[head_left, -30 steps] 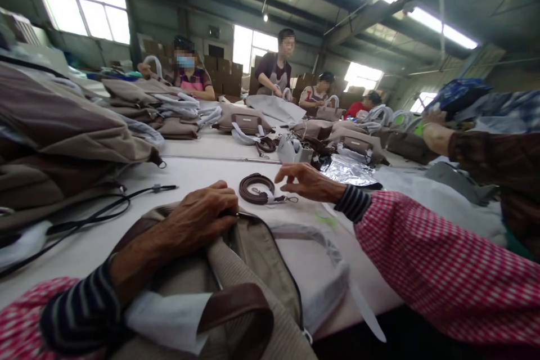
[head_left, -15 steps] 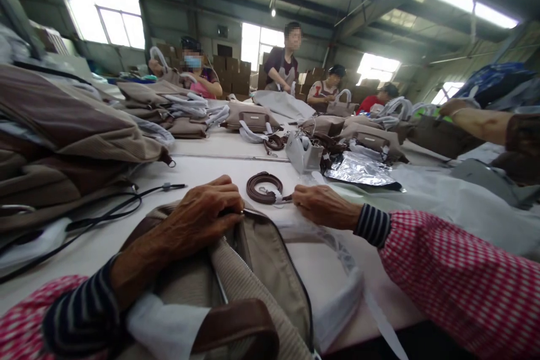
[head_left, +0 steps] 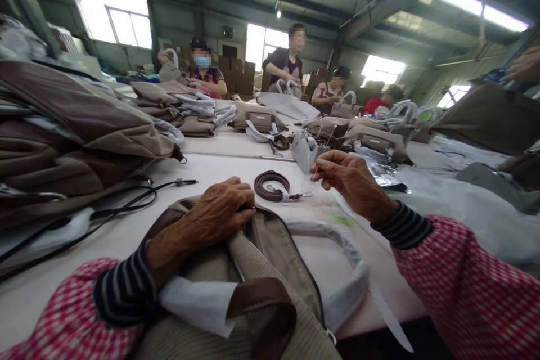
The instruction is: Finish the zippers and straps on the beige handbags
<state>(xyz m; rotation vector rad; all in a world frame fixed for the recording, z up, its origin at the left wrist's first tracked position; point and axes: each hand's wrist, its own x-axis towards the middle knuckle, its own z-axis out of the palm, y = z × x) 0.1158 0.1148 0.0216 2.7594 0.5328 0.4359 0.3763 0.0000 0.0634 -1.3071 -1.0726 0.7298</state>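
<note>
A beige handbag (head_left: 274,247) with a brown leather handle (head_left: 261,306) lies open in front of me on the white table (head_left: 219,169). My left hand (head_left: 215,214) is closed on the rim of its opening. White paper (head_left: 198,304) sticks out beside my wrist. My right hand (head_left: 350,180) is raised a little above the table, thumb and fingers pinched on something thin and pale that I cannot make out. Between my hands lies a coiled brown strap (head_left: 272,185) with a metal clasp. A plastic-wrapped bag handle (head_left: 341,244) arcs under my right forearm.
A pile of brown and beige bags (head_left: 76,135) fills the left side, with a black cord (head_left: 126,202) trailing from it. A small grey bag (head_left: 306,152) and silver foil (head_left: 382,174) lie beyond my right hand. Several people work at the far end; another person's bag (head_left: 485,118) is at right.
My right hand reached to the strap's clasp, drew back to the table, then lifted with its fingers pinched. My left hand has stayed on the bag's rim.
</note>
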